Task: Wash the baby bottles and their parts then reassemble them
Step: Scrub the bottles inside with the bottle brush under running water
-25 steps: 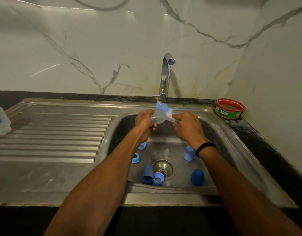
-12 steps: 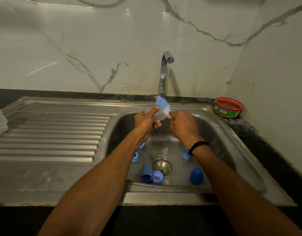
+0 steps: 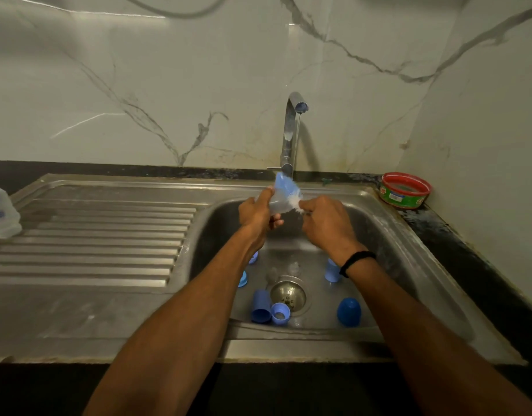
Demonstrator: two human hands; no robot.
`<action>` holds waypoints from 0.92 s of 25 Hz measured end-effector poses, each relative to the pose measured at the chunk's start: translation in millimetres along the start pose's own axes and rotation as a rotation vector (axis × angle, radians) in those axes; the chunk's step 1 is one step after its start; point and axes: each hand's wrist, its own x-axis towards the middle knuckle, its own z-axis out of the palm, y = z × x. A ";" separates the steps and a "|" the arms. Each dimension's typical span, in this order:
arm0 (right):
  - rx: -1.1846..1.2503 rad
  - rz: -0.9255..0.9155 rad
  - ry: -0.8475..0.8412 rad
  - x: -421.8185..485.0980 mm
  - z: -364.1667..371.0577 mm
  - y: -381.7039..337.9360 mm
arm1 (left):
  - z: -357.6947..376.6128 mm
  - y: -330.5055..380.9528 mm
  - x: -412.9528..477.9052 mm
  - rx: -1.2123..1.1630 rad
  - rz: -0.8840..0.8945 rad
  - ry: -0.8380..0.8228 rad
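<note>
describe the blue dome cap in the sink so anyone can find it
Start at the steel sink basin under the faucet. On its floor, right of the round drain, stands the cap. It is the only closed, rounded dome; its neighbours are open tubes and rings.

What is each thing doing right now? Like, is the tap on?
Tap: on, thin stream running.
Clear bottle: tilted under the tap, gripped by the left hand.
Bottle brush: pushed into the bottle, soapy, pinched by the right hand.
Dark blue dome cap: standing mouth down in the sink.
Blue tube cap: lying on its side.
Red tub: open, no lid.
</note>
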 end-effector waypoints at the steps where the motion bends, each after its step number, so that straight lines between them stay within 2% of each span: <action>1: 0.004 -0.001 -0.032 -1.1 1.5 -0.7 | -3.6 0.7 1.8 -0.001 -0.009 0.015; 4: -0.016 0.031 0.023 1.2 0.1 0.6 | -3.3 0.3 -0.2 0.044 -0.031 -0.068; 7: -0.005 0.005 -0.040 -0.8 2.0 -1.0 | -5.2 3.7 -0.8 0.009 -0.052 0.023; 9: 0.010 0.026 -0.013 -1.4 1.4 -1.8 | -5.3 3.3 -1.0 0.034 -0.053 -0.019; 12: 0.003 -0.019 -0.015 -4.1 1.4 -3.1 | -3.4 3.6 -1.6 0.010 -0.053 0.048; 15: 0.001 0.003 0.023 -2.0 -1.7 -2.6 | -0.6 5.8 -3.4 0.037 -0.039 0.015; 18: 0.034 -0.005 -0.028 -3.5 -1.5 -2.3 | -5.5 6.2 2.2 0.008 -0.052 0.096; 23: -0.001 0.014 -0.011 -1.4 2.2 3.9 | -0.2 -4.4 -9.5 0.031 -0.185 -0.002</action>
